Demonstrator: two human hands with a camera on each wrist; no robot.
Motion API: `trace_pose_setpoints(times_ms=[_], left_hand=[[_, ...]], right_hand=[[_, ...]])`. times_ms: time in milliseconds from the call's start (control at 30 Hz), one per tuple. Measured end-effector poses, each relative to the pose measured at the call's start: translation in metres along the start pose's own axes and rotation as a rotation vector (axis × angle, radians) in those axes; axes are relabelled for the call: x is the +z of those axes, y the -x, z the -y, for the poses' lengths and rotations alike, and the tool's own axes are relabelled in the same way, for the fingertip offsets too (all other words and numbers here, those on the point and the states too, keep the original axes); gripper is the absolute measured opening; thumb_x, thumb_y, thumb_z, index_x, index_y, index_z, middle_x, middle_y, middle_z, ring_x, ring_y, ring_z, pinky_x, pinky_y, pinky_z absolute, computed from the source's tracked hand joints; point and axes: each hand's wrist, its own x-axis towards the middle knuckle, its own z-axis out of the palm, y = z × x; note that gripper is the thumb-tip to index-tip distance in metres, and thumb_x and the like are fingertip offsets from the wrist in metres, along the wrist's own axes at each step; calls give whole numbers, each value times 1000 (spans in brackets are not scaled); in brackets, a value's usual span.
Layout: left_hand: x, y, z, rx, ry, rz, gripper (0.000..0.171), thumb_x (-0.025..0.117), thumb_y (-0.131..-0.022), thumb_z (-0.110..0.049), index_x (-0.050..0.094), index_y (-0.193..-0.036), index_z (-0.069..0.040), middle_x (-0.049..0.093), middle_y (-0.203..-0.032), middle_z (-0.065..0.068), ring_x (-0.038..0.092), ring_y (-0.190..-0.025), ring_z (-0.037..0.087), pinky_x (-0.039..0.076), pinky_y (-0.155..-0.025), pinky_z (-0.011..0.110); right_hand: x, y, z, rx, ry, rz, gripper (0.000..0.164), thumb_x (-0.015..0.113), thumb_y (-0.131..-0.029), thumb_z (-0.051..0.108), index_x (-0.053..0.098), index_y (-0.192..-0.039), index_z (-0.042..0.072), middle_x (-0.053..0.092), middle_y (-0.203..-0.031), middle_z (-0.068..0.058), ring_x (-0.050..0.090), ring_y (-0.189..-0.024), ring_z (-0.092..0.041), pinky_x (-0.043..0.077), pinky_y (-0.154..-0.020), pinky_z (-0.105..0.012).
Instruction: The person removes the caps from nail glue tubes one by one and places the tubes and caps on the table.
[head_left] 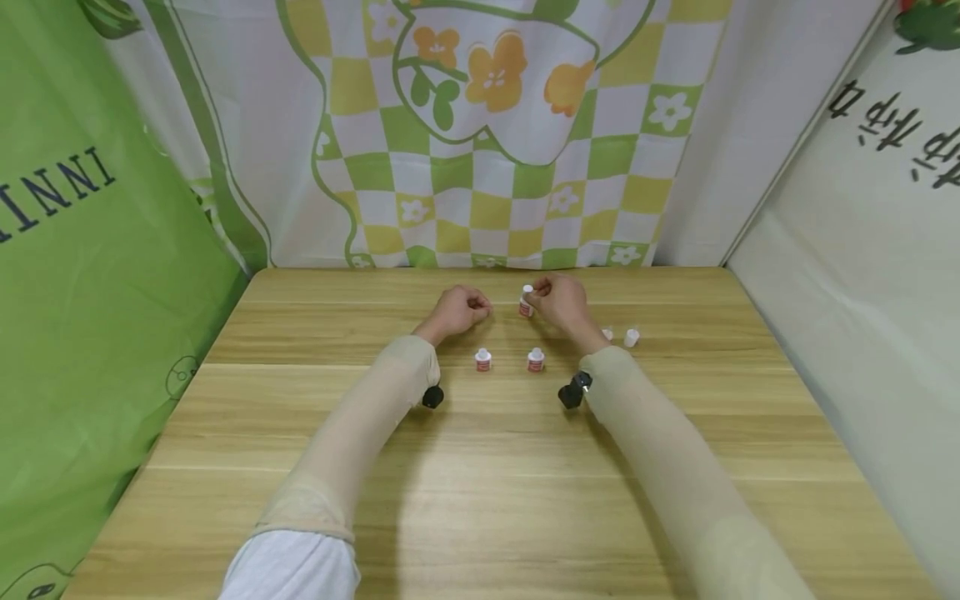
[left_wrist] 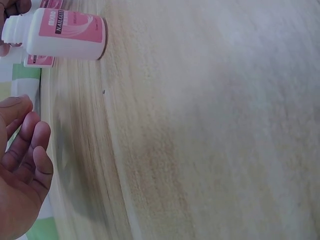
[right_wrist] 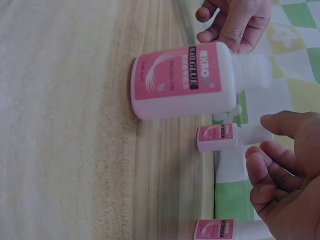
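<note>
The right hand's (head_left: 562,302) thumb and fingertips come narrowly about the white cap (right_wrist: 255,135) of the rear bottle (head_left: 527,305), seemingly pinching it; how firmly, I cannot tell. That bottle stands upright near the table's far edge. The left hand (head_left: 454,312) is loosely curled beside it, thumb close to the fingers, with nothing visible in its grasp. Nearer the person stand two upright bottles, the front left bottle (head_left: 483,362) and the front right bottle (head_left: 535,362), both with bare necks. Two loose caps (head_left: 632,337) lie on the table (head_left: 495,508) by the right wrist.

The rear bottle looks light and narrow, so an uneven twist with no steadying hand could tip it. A low sweep of either forearm could knock over a front bottle, perhaps spilling glue from its uncapped neck, or roll the caps away.
</note>
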Motion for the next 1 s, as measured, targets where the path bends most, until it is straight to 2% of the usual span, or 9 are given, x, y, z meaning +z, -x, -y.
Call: trace_pose_setpoints(times_ms=[300, 533, 767, 1000], left_hand=[[-1, 3, -2, -11, -7, 15, 16, 64, -98, -21, 75, -104, -11, 74, -104, 7, 66, -95, 20, 51, -87, 33], [0, 3, 0, -9, -16, 25, 14, 66, -97, -19, 75, -102, -10, 73, -101, 7, 64, -91, 20, 51, -84, 33], [1, 4, -1, -3, -36, 32, 14, 67, -96, -20, 75, -101, -10, 73, -102, 7, 65, -93, 20, 51, -87, 33], [1, 5, -3, 6, -42, 38, 13, 68, -95, -18, 76, -100, -9, 74, -97, 8, 64, -85, 18, 51, -81, 30]], right_hand=[[0, -1, 1, -6, 3, -1, 25, 68, -94, 26, 69, -103, 2, 72, -99, -15, 66, -89, -28, 51, -83, -41], [2, 1, 4, -13, -2, 29, 25, 70, -94, 25, 69, -106, 3, 72, -102, -14, 67, -93, -27, 54, -85, -40], [2, 2, 5, -9, -1, 31, 22, 70, -93, 26, 69, -102, 5, 72, -99, -12, 66, -91, -26, 52, -83, -39], [2, 5, 6, -34, -6, 57, 25, 69, -94, 24, 68, -106, 3, 73, -102, -14, 68, -94, -28, 53, -86, -41]])
